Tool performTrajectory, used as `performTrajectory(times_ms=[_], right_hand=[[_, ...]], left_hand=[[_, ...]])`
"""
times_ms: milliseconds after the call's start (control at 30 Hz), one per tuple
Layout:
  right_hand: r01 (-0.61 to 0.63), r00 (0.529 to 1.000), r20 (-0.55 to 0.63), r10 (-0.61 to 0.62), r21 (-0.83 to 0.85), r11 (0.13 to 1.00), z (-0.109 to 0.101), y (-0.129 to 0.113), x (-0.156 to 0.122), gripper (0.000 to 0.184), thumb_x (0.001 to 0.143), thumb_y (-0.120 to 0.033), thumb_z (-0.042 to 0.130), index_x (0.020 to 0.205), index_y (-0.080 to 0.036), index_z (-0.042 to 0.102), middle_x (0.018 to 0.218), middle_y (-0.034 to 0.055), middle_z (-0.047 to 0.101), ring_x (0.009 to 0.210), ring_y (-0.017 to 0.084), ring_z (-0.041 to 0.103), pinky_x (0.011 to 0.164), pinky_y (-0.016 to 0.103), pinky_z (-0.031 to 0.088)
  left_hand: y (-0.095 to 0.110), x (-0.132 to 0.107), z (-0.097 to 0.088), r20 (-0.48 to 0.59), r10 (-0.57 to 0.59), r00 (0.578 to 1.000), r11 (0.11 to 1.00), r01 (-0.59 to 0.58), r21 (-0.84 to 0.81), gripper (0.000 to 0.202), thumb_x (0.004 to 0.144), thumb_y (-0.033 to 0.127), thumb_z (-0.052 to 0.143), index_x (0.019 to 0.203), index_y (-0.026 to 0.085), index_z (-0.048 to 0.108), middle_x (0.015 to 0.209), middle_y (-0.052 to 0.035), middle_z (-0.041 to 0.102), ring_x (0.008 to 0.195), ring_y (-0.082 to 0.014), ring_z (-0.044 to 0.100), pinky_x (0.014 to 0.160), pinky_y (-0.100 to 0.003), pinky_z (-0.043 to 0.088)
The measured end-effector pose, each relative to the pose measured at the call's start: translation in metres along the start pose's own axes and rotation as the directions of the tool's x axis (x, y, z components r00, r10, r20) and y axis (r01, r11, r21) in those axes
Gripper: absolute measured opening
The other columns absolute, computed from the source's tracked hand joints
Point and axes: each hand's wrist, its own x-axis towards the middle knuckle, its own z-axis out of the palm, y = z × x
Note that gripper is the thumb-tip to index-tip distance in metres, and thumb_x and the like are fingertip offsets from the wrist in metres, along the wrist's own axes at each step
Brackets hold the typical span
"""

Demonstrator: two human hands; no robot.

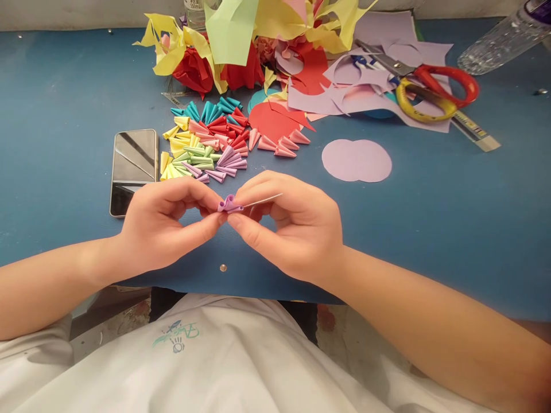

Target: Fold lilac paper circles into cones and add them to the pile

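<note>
Between my two hands, just above the front part of the table, is a small piece of purple paper (230, 203) with curled, rolled folds. My left hand (166, 221) pinches its left side between thumb and fingers. On the other side, the thumb and index finger of my right hand (293, 226) close on it. A thin pale sliver (263, 200) sticks out to the right across my right fingers; whether it is a stick or a paper edge, I cannot tell. Beyond my fingertips lie several small purple paper cones (231, 159).
More paper cones (196, 152) in several colours lie beside a phone (135, 166). Overlapping purple paper discs (357, 160) rest on the blue table (430, 229). Scissors (430, 86), a cutter (476, 131), paper scraps (318, 97) and a plastic bottle (501, 40) are farther back.
</note>
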Motion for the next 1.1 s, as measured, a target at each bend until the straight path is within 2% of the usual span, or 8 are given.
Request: performTrajectory(times_ms=[200,300,433,567,667,800,900,1100], right_hand=[[-0.034,0.998,-0.050,0.034,0.007,0.999,0.0029,-0.0011,-0.0027,0.013,0.089,-0.010,0.074,0.088,-0.023,0.073,0.092,0.0030,0.077,0.082,0.015,0.072,0.057,0.024,0.059],[-0.013,0.998,-0.059,0.012,-0.015,1.000,0.0022,0.0000,-0.0028,0.014,0.088,-0.009,0.075,0.086,-0.023,0.072,0.090,0.0022,0.078,0.081,0.015,0.073,0.056,0.023,0.058],[0.007,0.998,-0.055,-0.012,-0.080,0.997,0.0012,-0.0008,-0.0025,0.012,0.089,-0.012,0.075,0.085,-0.024,0.072,0.086,0.0012,0.080,0.078,0.015,0.074,0.057,0.024,0.060],[-0.125,0.987,-0.104,0.119,-0.056,0.991,0.0035,-0.0052,-0.0029,0.009,0.087,-0.015,0.077,0.087,-0.023,0.074,0.083,0.0004,0.080,0.073,0.016,0.075,0.062,0.028,0.065],[-0.185,0.976,-0.122,0.179,-0.033,0.982,0.0046,-0.0068,-0.0024,0.009,0.087,-0.014,0.077,0.088,-0.023,0.074,0.083,-0.0005,0.079,0.072,0.015,0.074,0.063,0.028,0.065],[-0.136,0.988,-0.079,0.131,-0.070,0.988,0.0027,-0.0042,-0.0009,0.013,0.088,-0.011,0.073,0.088,-0.023,0.076,0.085,-0.0001,0.079,0.075,0.015,0.073,0.065,0.028,0.065],[-0.106,0.993,-0.055,0.102,-0.071,0.992,0.0006,-0.0025,-0.0006,0.014,0.090,-0.011,0.072,0.092,-0.024,0.079,0.085,0.0004,0.078,0.075,0.015,0.072,0.067,0.029,0.065],[-0.120,0.992,-0.048,0.115,-0.100,0.988,-0.0003,-0.0012,-0.0015,0.014,0.093,-0.013,0.075,0.098,-0.023,0.083,0.091,0.0016,0.083,0.081,0.016,0.077,0.072,0.029,0.068]], left_hand=[[0.0000,-0.0015,0.0014,0.016,0.002,1.000,1.000,-0.002,0.015,0.016,0.090,0.013,0.083,0.099,0.025,0.079,0.090,-0.0016,0.082,0.077,-0.0180,0.076,0.067,-0.032,0.069],[0.0014,-0.0005,-0.0005,0.055,0.002,0.999,1.000,-0.002,-0.005,0.019,0.089,0.011,0.085,0.098,0.026,0.079,0.092,-0.0007,0.083,0.080,-0.0171,0.078,0.072,-0.030,0.069],[0.0039,-0.0016,-0.0027,0.052,-0.007,0.999,0.995,0.002,0.097,0.015,0.092,0.017,0.085,0.098,0.030,0.080,0.089,0.0012,0.084,0.076,-0.0180,0.078,0.067,-0.031,0.066],[0.0054,-0.0038,-0.0009,0.018,-0.039,0.999,0.984,0.035,0.173,0.009,0.093,0.025,0.084,0.092,0.031,0.078,0.092,0.0002,0.084,0.078,-0.0203,0.079,0.068,-0.035,0.067],[0.0049,-0.0029,0.0006,0.017,-0.054,0.998,0.992,0.051,0.117,0.010,0.092,0.022,0.085,0.095,0.030,0.078,0.094,-0.0006,0.083,0.081,-0.0185,0.078,0.071,-0.032,0.070],[0.0044,0.0005,-0.0016,0.061,-0.088,0.994,0.996,0.085,0.035,0.021,0.091,0.021,0.087,0.108,0.032,0.081,0.102,-0.0022,0.082,0.090,-0.0197,0.079,0.077,-0.029,0.072],[0.0049,0.0019,-0.0040,0.069,-0.083,0.994,0.996,0.081,0.029,0.019,0.092,0.020,0.086,0.107,0.031,0.082,0.099,-0.0019,0.082,0.087,-0.0184,0.078,0.078,-0.028,0.071],[0.0026,0.0022,-0.0049,0.060,-0.094,0.994,0.996,0.093,0.014,0.018,0.094,0.018,0.084,0.107,0.030,0.082,0.097,-0.0018,0.081,0.084,-0.0181,0.078,0.077,-0.028,0.070]])
